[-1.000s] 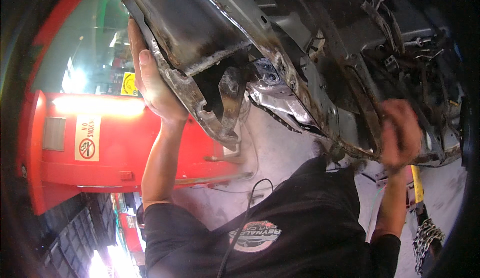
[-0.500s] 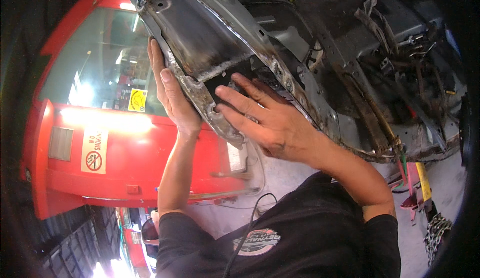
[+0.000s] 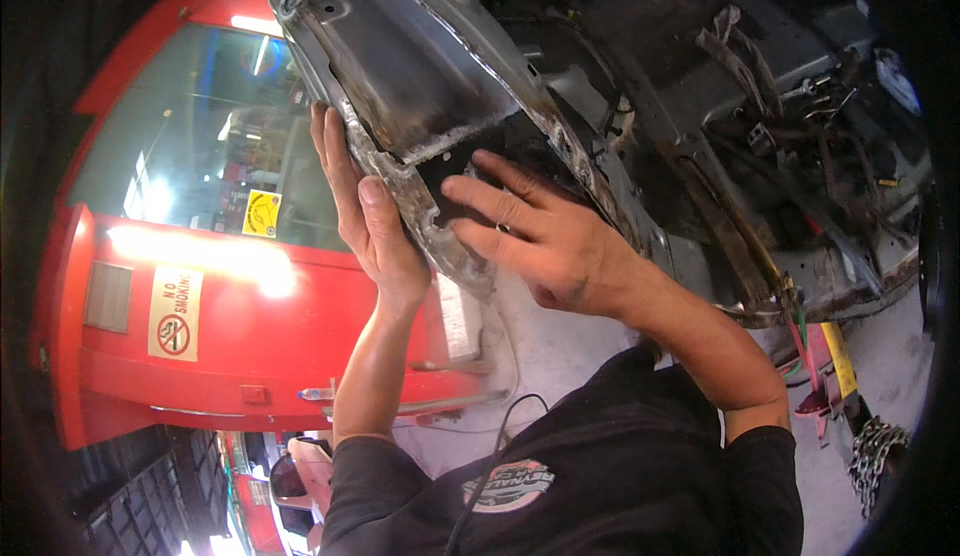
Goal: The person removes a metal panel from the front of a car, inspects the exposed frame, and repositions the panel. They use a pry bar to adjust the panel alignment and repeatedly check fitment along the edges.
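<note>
Metal panel (image 3: 425, 81) at 11 o'clock, left hand (image 3: 385, 241) open, flat along its 7 o'clock edge, right hand (image 3: 555, 248) open, fingers spread at its 5 o'clock gap (image 3: 436, 173), contact unclear.

- Vehicle body (image 3: 668, 86): bare grey metal with dark stains; its recessed area, right of view, carries loose items.
- Strap (image 3: 735, 56): pale, crumpled, draped diagonally over the grey panel to the edge of the recess.
- Small metal parts (image 3: 822, 88): grouped just right of the strap's lower end; individual types cannot be told.
- Small yellow piece (image 3: 887, 183): near the right side of the recess.
- Floor (image 3: 550, 341): pale grey, scuffed; a thin cable (image 3: 514, 341) lies across it in a curve.
</note>
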`<state>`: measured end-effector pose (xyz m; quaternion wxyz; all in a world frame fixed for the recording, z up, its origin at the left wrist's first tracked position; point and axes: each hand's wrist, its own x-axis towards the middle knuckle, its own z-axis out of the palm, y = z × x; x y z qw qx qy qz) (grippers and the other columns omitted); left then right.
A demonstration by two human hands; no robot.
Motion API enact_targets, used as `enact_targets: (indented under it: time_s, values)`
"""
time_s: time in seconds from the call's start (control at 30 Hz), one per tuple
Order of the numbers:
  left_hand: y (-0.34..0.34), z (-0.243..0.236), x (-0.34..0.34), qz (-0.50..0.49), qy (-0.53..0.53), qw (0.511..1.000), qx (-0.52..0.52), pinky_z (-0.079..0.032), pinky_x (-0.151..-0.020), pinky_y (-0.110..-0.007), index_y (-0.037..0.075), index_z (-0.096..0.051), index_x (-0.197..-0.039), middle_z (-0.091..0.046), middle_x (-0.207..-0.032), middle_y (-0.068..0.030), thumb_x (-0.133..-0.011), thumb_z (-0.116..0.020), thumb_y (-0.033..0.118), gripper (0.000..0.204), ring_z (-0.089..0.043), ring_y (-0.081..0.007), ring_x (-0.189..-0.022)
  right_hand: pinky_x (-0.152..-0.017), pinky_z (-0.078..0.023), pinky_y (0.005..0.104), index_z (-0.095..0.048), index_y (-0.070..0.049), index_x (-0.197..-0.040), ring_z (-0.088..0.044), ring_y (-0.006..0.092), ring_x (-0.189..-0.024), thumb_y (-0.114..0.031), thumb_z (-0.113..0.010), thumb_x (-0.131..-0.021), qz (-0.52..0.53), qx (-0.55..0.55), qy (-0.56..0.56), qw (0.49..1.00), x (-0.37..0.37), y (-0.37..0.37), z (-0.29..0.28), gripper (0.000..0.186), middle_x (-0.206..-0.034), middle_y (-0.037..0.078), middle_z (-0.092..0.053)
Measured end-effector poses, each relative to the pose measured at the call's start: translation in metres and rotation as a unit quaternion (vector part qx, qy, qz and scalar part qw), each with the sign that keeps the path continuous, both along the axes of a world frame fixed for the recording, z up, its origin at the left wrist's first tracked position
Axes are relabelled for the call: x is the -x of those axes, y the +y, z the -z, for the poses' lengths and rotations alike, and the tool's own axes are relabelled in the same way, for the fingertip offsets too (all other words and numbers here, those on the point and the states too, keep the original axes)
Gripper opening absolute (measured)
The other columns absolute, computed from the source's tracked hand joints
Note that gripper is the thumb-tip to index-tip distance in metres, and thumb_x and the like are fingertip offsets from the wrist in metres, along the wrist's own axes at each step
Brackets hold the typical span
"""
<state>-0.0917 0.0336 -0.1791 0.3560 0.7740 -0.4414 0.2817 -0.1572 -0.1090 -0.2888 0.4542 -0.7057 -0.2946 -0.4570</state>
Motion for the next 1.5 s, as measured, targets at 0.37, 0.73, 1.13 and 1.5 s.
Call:
enact_targets:
  time_s: [0.37,0.73,1.13,1.5]
  values:
    - [-0.002,0.004,0.001,-0.008,-0.020,1.000,0.000,-0.014,-0.116,-0.043,-0.009,-0.027,-0.145,-0.021,-0.155,-0.0225,-0.101,-0.035,0.041,0.067,-0.018,-0.0315,-0.145,-0.086,-0.049,0.0393,-0.055,0.001,-0.122,-0.062,0.0378,-0.099,-0.003,-0.057,-0.085,-0.020,-0.255,0.104,0.961,0.005,0.017,0.004,0.037,-0.113,0.025,-0.061]
    - [0.001,0.000,0.002,0.030,0.005,0.999,0.009,-0.012,-0.117,-0.042,-0.010,-0.029,-0.144,-0.018,-0.156,-0.0242,-0.100,-0.044,0.036,0.065,-0.016,-0.0312,-0.146,-0.083,-0.050,0.0400,-0.040,0.001,-0.134,-0.067,0.0348,-0.095,-0.026,-0.068,-0.087,-0.169,-0.388,0.270,0.865,0.011,0.029,-0.013,0.061,-0.103,0.027,-0.064]
    - [-0.006,0.000,0.011,0.008,-0.017,1.000,-0.010,-0.016,-0.117,-0.045,-0.007,-0.030,-0.145,-0.029,-0.152,-0.0207,-0.090,-0.050,0.040,0.075,-0.022,-0.0308,-0.144,-0.091,-0.045,0.0306,-0.035,0.012,-0.137,-0.058,0.0238,-0.104,-0.024,-0.066,-0.083,-0.302,-0.396,0.267,0.825,-0.003,0.029,-0.008,0.072,-0.113,0.024,-0.059]
    - [-0.009,-0.001,0.011,0.001,-0.036,0.999,-0.020,-0.016,-0.117,-0.047,-0.007,-0.033,-0.143,-0.031,-0.150,-0.0221,-0.087,-0.051,0.037,0.073,-0.024,-0.0320,-0.143,-0.092,-0.045,0.0331,-0.032,0.012,-0.140,-0.060,0.0301,-0.106,-0.032,-0.069,-0.081,-0.253,-0.348,0.262,0.864,-0.008,0.022,-0.002,0.083,-0.118,0.030,-0.057]
